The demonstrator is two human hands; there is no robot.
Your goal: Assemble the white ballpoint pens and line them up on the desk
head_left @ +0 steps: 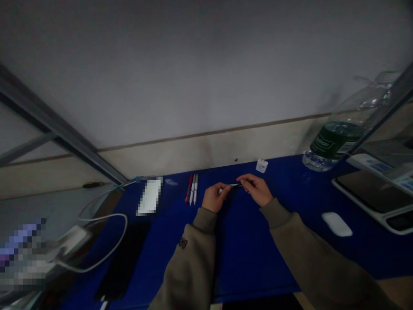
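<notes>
Above the middle of the blue tabletop (180, 241), my left hand (213, 198) pinches one end of a slim white-and-dark pen (235, 185). My right hand (256, 190) has its fingers closed around the other end. Only a short stretch of the pen shows between the hands; whether it is in one piece I cannot tell. Left of my left hand, a red pen (189, 189) and two white pens (194, 189) lie side by side. A small white charger-like cube (261, 166) stands beyond my right hand, near the wall.
A large water bottle (337, 137) stands at the back right. Nearer are a flat grey-white device (371, 193) and a white mouse-shaped object (337, 224). Leftward lie a pixelated white rectangle (150, 196), a dark slab (122, 262) and a white cable (124, 234). Metal bars (61, 129) slant behind.
</notes>
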